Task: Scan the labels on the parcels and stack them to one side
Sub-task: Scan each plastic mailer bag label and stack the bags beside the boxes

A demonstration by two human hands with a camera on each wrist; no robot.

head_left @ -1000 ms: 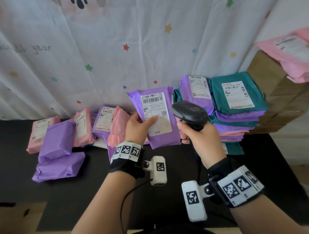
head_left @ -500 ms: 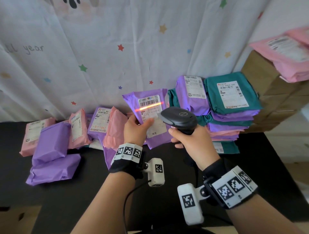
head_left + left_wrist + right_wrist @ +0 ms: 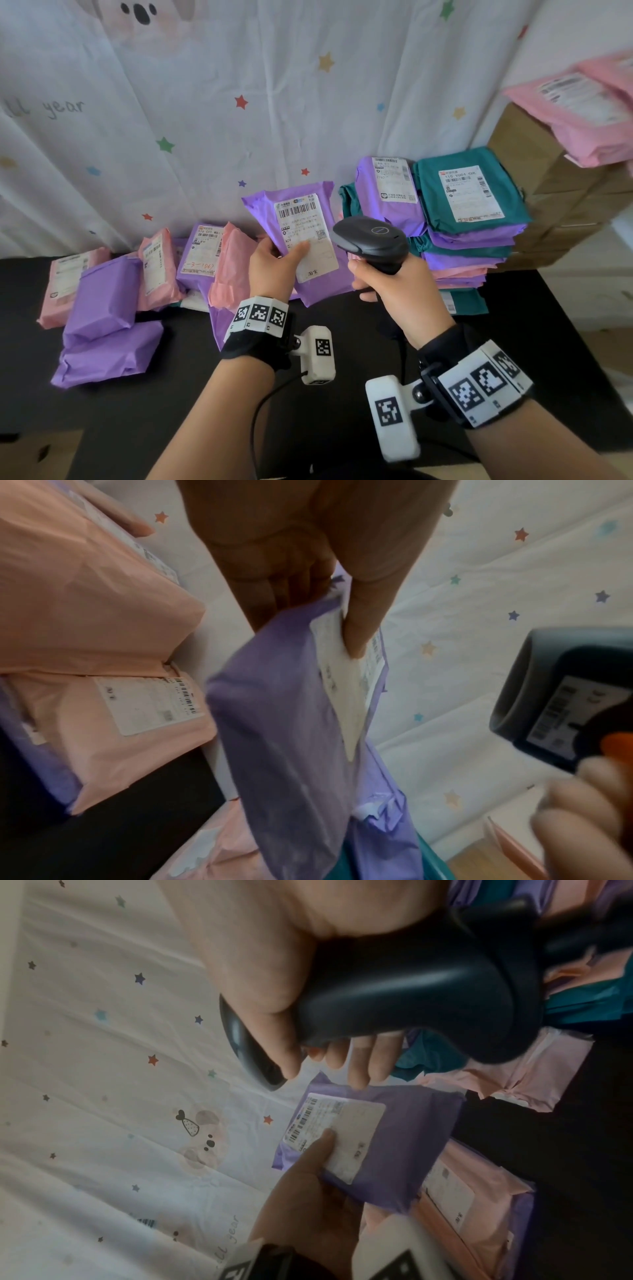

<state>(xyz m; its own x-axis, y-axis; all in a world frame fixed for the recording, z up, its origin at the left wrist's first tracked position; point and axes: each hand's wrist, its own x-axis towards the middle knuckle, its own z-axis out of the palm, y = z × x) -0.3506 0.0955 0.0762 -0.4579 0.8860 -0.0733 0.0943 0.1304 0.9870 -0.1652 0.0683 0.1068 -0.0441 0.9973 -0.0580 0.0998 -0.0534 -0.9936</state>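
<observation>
My left hand (image 3: 274, 263) holds a purple parcel (image 3: 301, 240) upright above the black table, thumb pressed on its white label (image 3: 305, 236), which faces me. In the left wrist view the thumb (image 3: 363, 615) lies on the label and the fingers are behind the purple parcel (image 3: 291, 750). My right hand (image 3: 394, 291) grips a black barcode scanner (image 3: 371, 240) just right of the parcel, its head pointing left toward the label. The right wrist view shows the scanner (image 3: 411, 988) in my fist and the purple parcel (image 3: 394, 1139) beyond. No scan line shows on the label.
A stack of teal, purple and pink parcels (image 3: 469, 219) stands at the right. Loose pink and purple parcels (image 3: 109, 301) lie at the left on the black table (image 3: 171, 411). Cardboard boxes (image 3: 555, 212) topped with pink parcels stand far right. A starred curtain hangs behind.
The red scan line that crossed the label's barcode half a second ago has gone out. Both hands stay close together, the parcel still held up.
</observation>
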